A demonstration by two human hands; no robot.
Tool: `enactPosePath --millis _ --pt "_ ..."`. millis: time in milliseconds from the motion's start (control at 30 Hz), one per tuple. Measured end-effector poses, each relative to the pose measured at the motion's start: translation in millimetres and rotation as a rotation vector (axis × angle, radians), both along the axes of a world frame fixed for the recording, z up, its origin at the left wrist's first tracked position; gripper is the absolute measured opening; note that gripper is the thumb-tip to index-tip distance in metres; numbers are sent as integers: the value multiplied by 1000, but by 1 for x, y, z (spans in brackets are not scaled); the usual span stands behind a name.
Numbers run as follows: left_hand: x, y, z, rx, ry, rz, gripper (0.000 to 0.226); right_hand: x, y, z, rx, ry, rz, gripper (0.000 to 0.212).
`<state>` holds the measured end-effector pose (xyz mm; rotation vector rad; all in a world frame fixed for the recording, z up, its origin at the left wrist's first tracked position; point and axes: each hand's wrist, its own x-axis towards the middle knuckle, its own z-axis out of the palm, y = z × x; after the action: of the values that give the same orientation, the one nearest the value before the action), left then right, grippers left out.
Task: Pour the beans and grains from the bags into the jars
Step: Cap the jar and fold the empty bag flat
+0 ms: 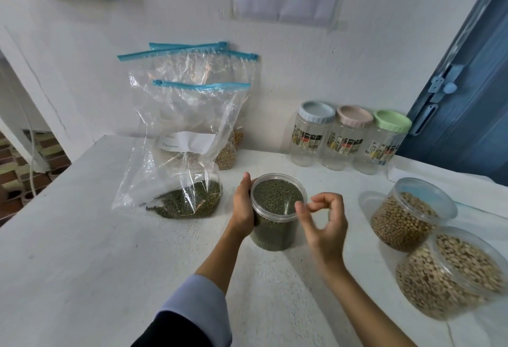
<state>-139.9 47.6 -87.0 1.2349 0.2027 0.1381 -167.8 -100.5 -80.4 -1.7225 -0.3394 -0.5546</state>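
Near the desk's [82,264] front edge, the left hand [242,206] gripped the upright green-bean jar [276,217] by its left wall, while the right hand [325,220] hovered just right of the rim, fingers loosely curled, holding nothing. Farther back and left lay the green-bean bag [181,181], nearer the left hand, beans still inside, its length running toward the back wall.

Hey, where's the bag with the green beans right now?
In the head view, the green bean bag slumps on the white table, left of the bean-filled jar the left hand holds.
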Motion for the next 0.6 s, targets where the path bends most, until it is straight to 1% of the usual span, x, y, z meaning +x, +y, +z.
enactPosePath --millis 33,67,100,167,200,233,300,333,367,400,433,467,533,567,600 --pt "-1 0 1 4 -3 -1 62 5 -6 7 -66 -31 28 42" --pt "-1 0 3 -1 -10 2 60 11 -9 15 -162 -45 95 44" --pt "-2 -1 6 4 -21 2 58 19 -10 25 -290 -57 188 53" --pt "-6 -3 10 9 -51 -7 52 36 -6 39 -633 -113 362 76" --pt "-8 -5 12 24 -86 6 46 42 0 44 -803 -131 417 83" --pt "-10 -7 10 81 -133 34 37 45 9 46 -938 -147 445 85" --pt "-8 -3 0 280 -240 121 12 47 23 41 -1103 -201 417 79" --pt "-9 -2 -2 368 -287 150 6 46 29 38 -1138 -237 382 75" --pt "-11 -1 -6 400 -322 168 9 44 32 35 -1141 -257 337 71" --pt "-12 -1 -8 394 -330 182 12 43 35 33 -1126 -257 282 69" --pt "-12 -1 -7 289 -294 168 17 41 39 33 -1123 -247 217 68" --pt "-14 -3 -2 161 -245 143 28 37 42 34 -1136 -210 151 69" --pt "-9 -4 -2 38 -146 66 47 29 51 36 -1164 -121 16 71" --pt "-7 -3 -5 -64 -127 33 51 25 56 36 -1163 -92 -55 70" --pt "-5 -3 -6 -79 -107 33 55 21 62 35 -1151 -65 -121 68"
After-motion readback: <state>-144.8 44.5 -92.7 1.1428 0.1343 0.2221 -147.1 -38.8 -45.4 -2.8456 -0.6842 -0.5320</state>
